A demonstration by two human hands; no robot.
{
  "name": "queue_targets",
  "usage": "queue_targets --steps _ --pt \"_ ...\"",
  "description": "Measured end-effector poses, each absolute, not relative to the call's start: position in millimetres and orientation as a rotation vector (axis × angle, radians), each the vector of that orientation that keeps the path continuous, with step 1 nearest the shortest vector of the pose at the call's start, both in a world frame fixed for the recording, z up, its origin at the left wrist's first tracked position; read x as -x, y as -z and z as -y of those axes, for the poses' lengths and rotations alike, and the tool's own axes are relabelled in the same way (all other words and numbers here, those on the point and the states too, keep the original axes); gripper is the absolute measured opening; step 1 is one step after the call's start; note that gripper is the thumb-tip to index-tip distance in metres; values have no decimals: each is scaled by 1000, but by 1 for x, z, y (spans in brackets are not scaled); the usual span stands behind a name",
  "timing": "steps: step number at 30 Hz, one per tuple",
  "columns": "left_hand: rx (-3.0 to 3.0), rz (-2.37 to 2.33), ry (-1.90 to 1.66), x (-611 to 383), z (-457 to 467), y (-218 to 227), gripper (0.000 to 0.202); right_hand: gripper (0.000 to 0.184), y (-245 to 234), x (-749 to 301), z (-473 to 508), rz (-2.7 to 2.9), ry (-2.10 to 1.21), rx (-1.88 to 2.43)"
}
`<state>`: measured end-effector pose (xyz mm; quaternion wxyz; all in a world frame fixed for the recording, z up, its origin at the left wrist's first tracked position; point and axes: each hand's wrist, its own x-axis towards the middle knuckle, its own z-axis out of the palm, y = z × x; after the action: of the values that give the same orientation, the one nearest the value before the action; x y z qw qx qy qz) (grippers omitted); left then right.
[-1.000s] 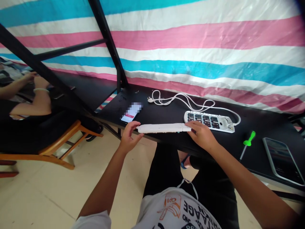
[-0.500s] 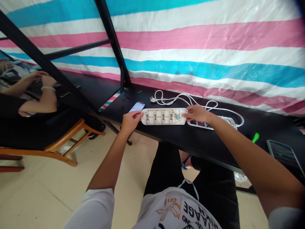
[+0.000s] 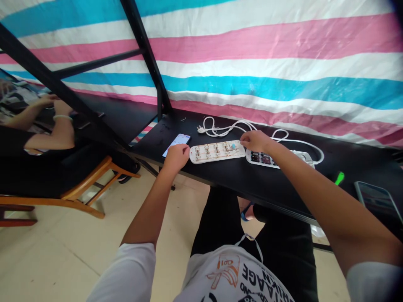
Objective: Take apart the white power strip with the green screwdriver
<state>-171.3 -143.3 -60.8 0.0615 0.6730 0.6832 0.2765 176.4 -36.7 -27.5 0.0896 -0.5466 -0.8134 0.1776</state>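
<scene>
An opened white power strip half [image 3: 217, 158], with brass contact strips and a small blue part inside, lies slightly tilted near the table's front edge. At its left end my left hand [image 3: 176, 157] is closed, fingertips at the rim. My right hand [image 3: 256, 141] pinches at the upper right corner; its fingertips are partly hidden. Beneath my right wrist rests the other strip half [image 3: 262, 159], holding dark socket parts. A white cord [image 3: 234, 126] with a plug loops behind both halves.
A lit phone [image 3: 176, 143] lies beside my left hand. To the right are a green-handled tool [image 3: 339, 178] and another phone [image 3: 374, 197]. Black metal frame bars [image 3: 143, 54] rise at the left. A co-worker's arm [image 3: 61, 126] and wooden chair [image 3: 85, 188] are farther left.
The strip half has turned so its right end sits higher, and looks lowered toward the table. My right hand has shifted slightly left and up; more of the left phone shows.
</scene>
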Motion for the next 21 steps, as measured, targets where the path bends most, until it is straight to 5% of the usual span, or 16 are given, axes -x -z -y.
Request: queue_targets --steps 5,9,14,21 --pt "-1905 -2077 -1312 163 176 58 29 34 27 -163 54 2540 -462 1406" --pt "-2045 -1881 -1555 130 221 70 21 27 33 -155 51 2645 -491 1327" --pt "-1970 -1359 -1307 71 280 131 17 25 38 -156 45 2672 -502 1291" --pt "-1817 -1246 -1056 35 327 199 18 17 37 -158 44 2679 -515 1258"
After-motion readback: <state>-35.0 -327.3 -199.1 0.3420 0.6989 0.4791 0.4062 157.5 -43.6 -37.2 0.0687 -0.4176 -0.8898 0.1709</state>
